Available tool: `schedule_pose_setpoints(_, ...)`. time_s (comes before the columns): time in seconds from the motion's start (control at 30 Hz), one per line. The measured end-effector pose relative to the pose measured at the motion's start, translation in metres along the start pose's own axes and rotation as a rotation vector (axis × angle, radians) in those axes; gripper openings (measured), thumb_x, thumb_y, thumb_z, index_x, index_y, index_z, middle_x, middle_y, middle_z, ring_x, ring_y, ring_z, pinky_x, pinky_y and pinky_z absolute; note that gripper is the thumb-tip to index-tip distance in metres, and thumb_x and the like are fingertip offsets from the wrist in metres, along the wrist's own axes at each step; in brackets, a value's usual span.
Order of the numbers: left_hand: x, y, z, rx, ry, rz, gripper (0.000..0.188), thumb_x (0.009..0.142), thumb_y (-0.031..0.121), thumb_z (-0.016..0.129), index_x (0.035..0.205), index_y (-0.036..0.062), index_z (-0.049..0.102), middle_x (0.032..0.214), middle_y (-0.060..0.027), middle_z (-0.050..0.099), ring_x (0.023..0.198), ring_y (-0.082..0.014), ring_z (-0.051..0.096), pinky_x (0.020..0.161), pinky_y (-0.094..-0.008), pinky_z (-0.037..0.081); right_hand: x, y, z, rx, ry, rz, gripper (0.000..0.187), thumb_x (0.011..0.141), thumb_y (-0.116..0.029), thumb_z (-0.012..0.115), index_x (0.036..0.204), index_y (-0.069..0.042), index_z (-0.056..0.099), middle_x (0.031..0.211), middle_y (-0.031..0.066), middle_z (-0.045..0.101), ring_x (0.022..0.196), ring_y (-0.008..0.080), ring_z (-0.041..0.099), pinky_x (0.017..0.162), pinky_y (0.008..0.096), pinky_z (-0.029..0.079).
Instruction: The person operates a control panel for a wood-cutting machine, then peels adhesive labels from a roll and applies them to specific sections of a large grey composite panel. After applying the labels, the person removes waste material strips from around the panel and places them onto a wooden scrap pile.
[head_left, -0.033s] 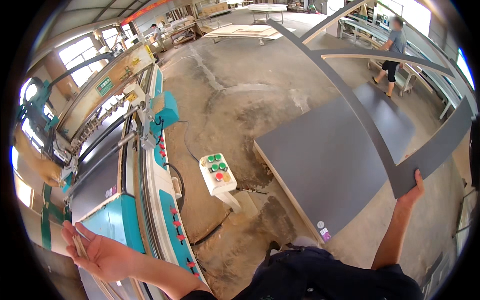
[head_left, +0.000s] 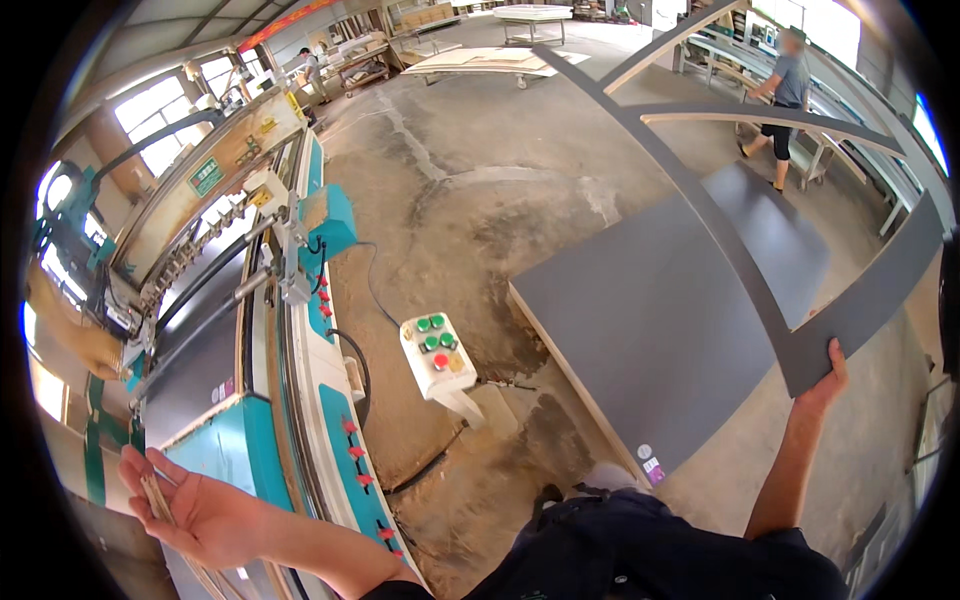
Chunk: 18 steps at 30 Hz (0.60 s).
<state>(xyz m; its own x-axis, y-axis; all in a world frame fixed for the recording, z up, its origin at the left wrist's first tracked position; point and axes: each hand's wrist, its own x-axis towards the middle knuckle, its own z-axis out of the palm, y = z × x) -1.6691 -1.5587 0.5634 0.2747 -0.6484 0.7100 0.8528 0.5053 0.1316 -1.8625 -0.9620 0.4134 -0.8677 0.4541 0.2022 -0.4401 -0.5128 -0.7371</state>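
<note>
My left hand [head_left: 205, 510], palm up at the lower left, holds several thin wooden strips [head_left: 157, 500] between thumb and fingers. Their lower ends run down past the wrist toward the lower edge. At the right, my right hand [head_left: 825, 385] grips the bottom corner of a large dark grey frame [head_left: 715, 215] with wide openings. My thumb lies on its face; the other fingers are mostly hidden behind it. The frame is held up, tilted, above a stack of dark grey panels [head_left: 620, 310].
A long teal and white machine [head_left: 350, 430] runs along my left, a dark panel [head_left: 190, 385] on it. Before me stands a control box [head_left: 437, 350] with green and red buttons. A person [head_left: 785, 95] walks behind the frame; another [head_left: 310, 75] stands far left. Pale boards [head_left: 480, 63] lie farther back.
The person behind the frame has shifted a leg slightly. The view has tilted a little; both my hands keep their holds.
</note>
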Motion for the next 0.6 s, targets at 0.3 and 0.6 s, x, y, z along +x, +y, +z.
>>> schedule_pose_setpoints(0.3, 0.001, -0.240, 0.088, 0.079, 0.027, 0.184, 0.035, 0.091, 0.014, 0.037, 0.116, -0.0053, 0.052, 0.127, -0.0315, 0.043, 0.123, -0.0445, 0.038, 0.107, -0.0511, 0.026, 0.163, 0.228, 0.086, -0.076, 0.159, 0.165, 0.039, 0.076, -0.012, 0.054, 0.111, 0.005, 0.053, 0.100, 0.0154, 0.059, 0.091, 0.0278, 0.059, 0.081, 0.0396, 0.048)
schedule_pose_setpoints(0.6, 0.048, -0.423, 0.063, 0.185, -0.046, 0.147, 0.039, 0.093, 0.020, 0.038, 0.121, -0.0049, 0.047, 0.125, -0.0258, 0.047, 0.118, -0.0366, 0.045, 0.102, -0.0430, 0.035, 0.322, 0.429, 0.210, -0.183, 0.358, 0.432, 0.025, 0.073, -0.009, 0.057, 0.095, 0.002, 0.055, 0.089, 0.0124, 0.058, 0.081, 0.0259, 0.059, 0.072, 0.0370, 0.050)
